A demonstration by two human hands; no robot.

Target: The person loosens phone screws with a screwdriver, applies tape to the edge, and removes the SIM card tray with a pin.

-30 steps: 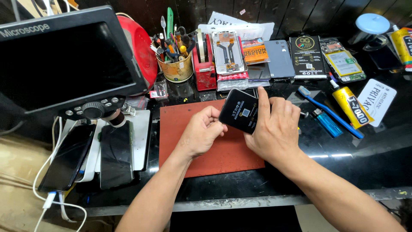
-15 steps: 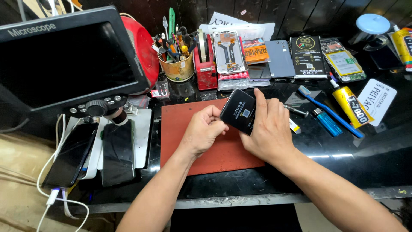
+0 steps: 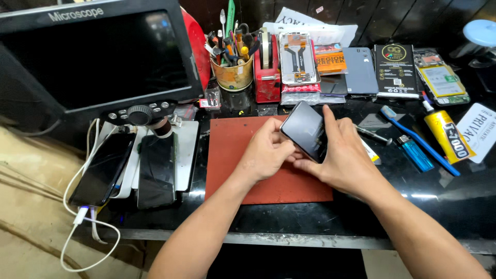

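Black worktop, red mat, hands holding phone

2 hands | 3 phones | 1 red mat | 1 toothbrush | 1 lighter | 1 glue tube

Both forearms are bare from the lower edge of the view up to the wrists, with no sleeve showing. The left hand and the right hand are bare too, ungloved; fingernails are short and plain.
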